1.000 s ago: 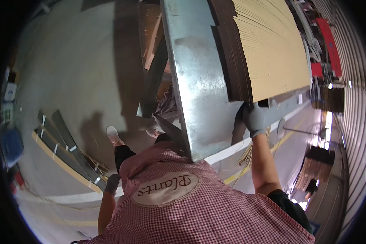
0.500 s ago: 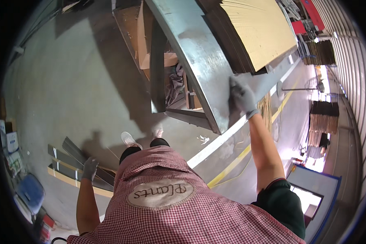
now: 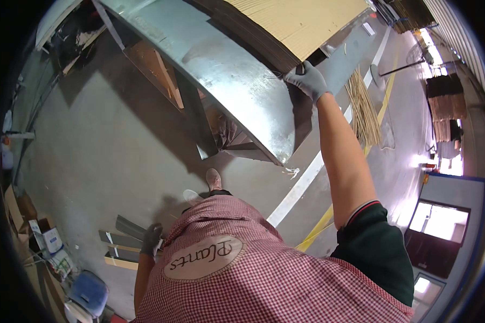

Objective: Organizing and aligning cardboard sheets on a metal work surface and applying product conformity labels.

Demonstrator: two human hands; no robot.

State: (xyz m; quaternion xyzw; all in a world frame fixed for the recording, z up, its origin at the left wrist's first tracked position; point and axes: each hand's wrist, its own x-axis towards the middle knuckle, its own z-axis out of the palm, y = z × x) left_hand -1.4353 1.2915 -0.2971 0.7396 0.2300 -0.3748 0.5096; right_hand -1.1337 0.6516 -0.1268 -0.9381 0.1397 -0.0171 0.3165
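My right hand (image 3: 309, 82), in a grey glove, is at the near corner of a stack of cardboard sheets (image 3: 307, 27) with tan tops and dark edges. Its fingers are bent against that corner, the thumb raised over it. Under the stack is a slanting grey metal tabletop (image 3: 231, 81). Low on the left, my gloved left hand (image 3: 152, 239) is closed by several long dark strips (image 3: 118, 238) with pale edges and white bands. It appears to grip them, though its fingertips are hidden. My arm and checked apron cover the strips' near ends.
Below the tabletop are a metal leg (image 3: 191, 118) and a brown panel (image 3: 151, 67). A blue chair (image 3: 89, 290) and boxes (image 3: 51, 239) stand at the left. Thin tan strips (image 3: 361, 107) lie right of the table. Cardboard stacks (image 3: 445, 97) stand farther right.
My right hand has moved from the bare metal up to the corner of the cardboard stack. The whole view has turned, and the left hand with the strips appears farther right and lower.
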